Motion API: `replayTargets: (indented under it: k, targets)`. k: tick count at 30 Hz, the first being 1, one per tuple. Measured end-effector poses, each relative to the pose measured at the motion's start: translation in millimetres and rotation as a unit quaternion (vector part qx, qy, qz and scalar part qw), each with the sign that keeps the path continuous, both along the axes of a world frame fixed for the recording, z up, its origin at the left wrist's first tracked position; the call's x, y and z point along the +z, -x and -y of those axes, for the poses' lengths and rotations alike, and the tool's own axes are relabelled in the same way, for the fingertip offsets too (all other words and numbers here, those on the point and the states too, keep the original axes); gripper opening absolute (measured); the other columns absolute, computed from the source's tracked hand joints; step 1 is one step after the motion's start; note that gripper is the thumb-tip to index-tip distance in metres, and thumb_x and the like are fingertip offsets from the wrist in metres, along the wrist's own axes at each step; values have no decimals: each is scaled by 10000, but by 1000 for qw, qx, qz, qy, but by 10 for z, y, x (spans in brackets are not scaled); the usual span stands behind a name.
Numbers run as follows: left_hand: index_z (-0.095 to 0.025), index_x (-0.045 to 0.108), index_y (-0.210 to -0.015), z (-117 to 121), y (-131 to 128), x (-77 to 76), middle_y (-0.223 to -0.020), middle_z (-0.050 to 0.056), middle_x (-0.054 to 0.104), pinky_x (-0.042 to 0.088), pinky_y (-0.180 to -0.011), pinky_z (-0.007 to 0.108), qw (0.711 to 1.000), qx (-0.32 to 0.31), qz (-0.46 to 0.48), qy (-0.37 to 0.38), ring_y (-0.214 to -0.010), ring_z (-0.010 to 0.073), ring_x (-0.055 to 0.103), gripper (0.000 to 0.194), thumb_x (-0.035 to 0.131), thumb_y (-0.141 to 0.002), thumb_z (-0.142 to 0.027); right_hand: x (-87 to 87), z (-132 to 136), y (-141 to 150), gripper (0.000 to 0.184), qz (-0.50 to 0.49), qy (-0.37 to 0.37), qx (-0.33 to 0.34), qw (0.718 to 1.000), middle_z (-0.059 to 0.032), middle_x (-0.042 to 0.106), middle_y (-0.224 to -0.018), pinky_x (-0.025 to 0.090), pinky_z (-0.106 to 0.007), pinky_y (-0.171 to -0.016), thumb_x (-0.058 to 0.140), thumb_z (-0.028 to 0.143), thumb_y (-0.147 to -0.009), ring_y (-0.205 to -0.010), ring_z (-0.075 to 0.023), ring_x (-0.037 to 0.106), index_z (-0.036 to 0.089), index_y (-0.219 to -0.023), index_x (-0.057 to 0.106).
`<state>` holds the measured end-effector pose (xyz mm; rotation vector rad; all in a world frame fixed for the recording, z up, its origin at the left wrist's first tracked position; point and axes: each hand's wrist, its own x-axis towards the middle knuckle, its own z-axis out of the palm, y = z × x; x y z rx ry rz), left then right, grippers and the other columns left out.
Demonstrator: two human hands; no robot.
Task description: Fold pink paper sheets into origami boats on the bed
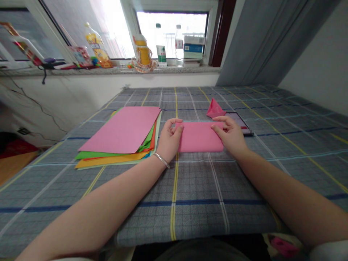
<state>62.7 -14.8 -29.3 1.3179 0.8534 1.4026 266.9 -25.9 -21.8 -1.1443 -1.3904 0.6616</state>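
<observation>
A folded pink sheet of paper (pixel 201 137) forms a wide rectangle just above the checked tablecloth in front of me. My left hand (pixel 172 137) pinches its left edge between thumb and fingers; a silver bangle circles that wrist. At the upper right corner, my right hand (pixel 231 133) pinches the same paper, thumb on the near face and fingers behind. Beyond the right hand stands a small folded pink paper shape (pixel 215 108) with a pointed top. It sits beside a phone or tablet (pixel 239 121), partly hidden by that hand.
Left of my hands lies a stack of coloured paper (pixel 122 130), pink on top. The plaid tablecloth (pixel 195 217) spreads over the table. On the windowsill (pixel 114 70) stand bottles, a yellow flask (pixel 143 52) and stacked boxes (pixel 193 49). A grey curtain (pixel 252 40) hangs at right.
</observation>
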Motion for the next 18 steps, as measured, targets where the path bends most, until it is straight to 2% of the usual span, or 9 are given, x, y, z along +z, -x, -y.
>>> replayTargets:
  k: [7, 11, 18]
  targets:
    - [-235, 486, -1042, 16, 12, 14, -568, -65, 540, 374, -429, 178, 1000, -8, -4, 4, -433, 99, 505, 320, 647, -794, -359, -26, -10, -30, 250, 48, -5, -22, 999, 6, 623, -756, 379, -278, -526, 665, 383, -736, -562, -130, 478, 239, -939, 642]
    - [-239, 487, -1039, 13, 14, 21, -533, -80, 490, 375, -436, 179, 1000, -6, -10, 1, -439, 105, 510, 310, 645, -797, -352, -22, -6, -34, 261, 55, -3, -23, 998, 5, 611, -748, 362, -278, -518, 662, 394, -737, -557, -132, 462, 239, -945, 641]
    - [-224, 494, -1005, 5, 15, 29, -554, -64, 538, 336, -410, 175, 999, 14, -33, -11, -406, 93, 461, 254, 618, -813, -334, 3, 10, -22, 244, 50, 4, -32, 998, 2, 619, -693, 369, -286, -516, 663, 405, -738, -563, -149, 500, 235, -912, 649]
